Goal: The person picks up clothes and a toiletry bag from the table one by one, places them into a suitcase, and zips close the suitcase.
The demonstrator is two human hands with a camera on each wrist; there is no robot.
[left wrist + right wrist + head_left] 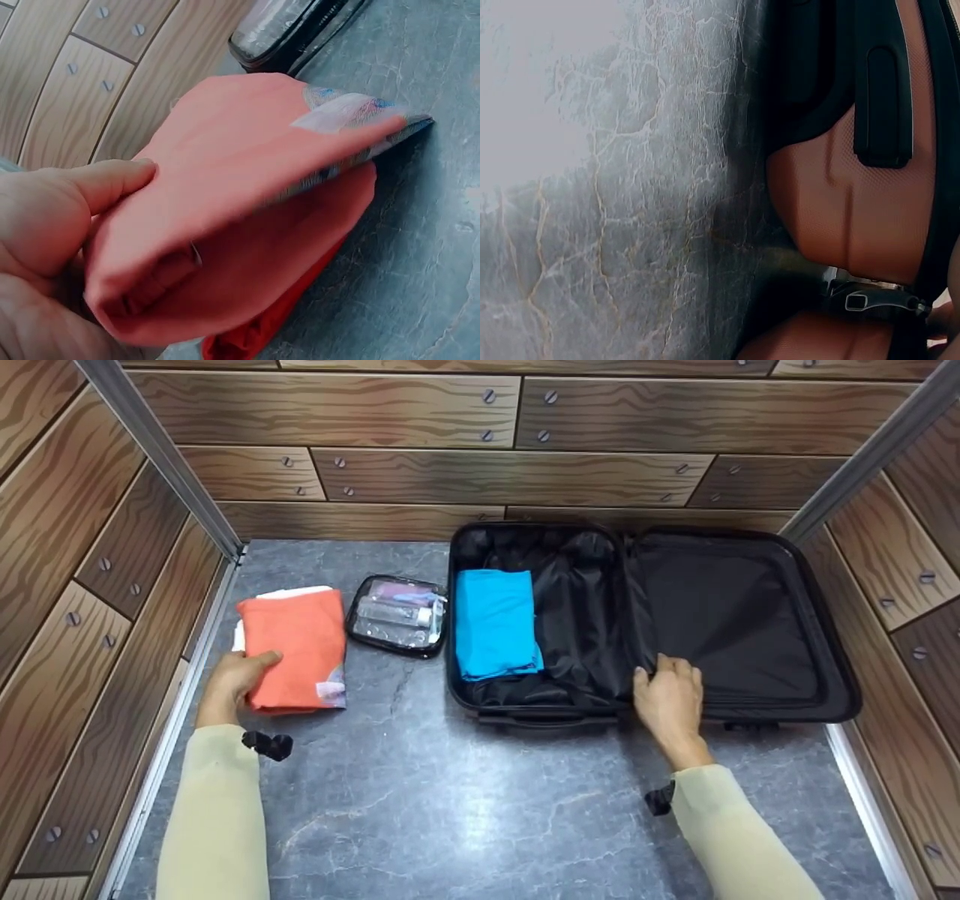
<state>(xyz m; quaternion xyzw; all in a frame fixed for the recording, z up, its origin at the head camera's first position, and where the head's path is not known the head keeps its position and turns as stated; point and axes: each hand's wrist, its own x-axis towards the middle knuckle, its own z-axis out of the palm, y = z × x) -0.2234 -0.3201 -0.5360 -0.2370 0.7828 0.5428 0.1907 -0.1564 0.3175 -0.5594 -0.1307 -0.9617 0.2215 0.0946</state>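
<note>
- I work in what looks like a small staged booth.
- Wood-patterned panels [510, 478] with screw heads wall three sides.
- Metal posts [165, 454] frame its corners.
- A grey marble-patterned surface [450, 825] spreads before me.

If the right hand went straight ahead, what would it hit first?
The open suitcase: the right hand seems to touch its near edge, so black lining probably comes next, though depth is unclear.

Left sleeve [214, 817], right sleeve [739, 829]: long, plain, pale yellow-green. Left camera [268, 745], right camera [660, 799]: small, black, blocky, worn at cuffs [697, 780]. Hands [670, 697] bare.
</note>
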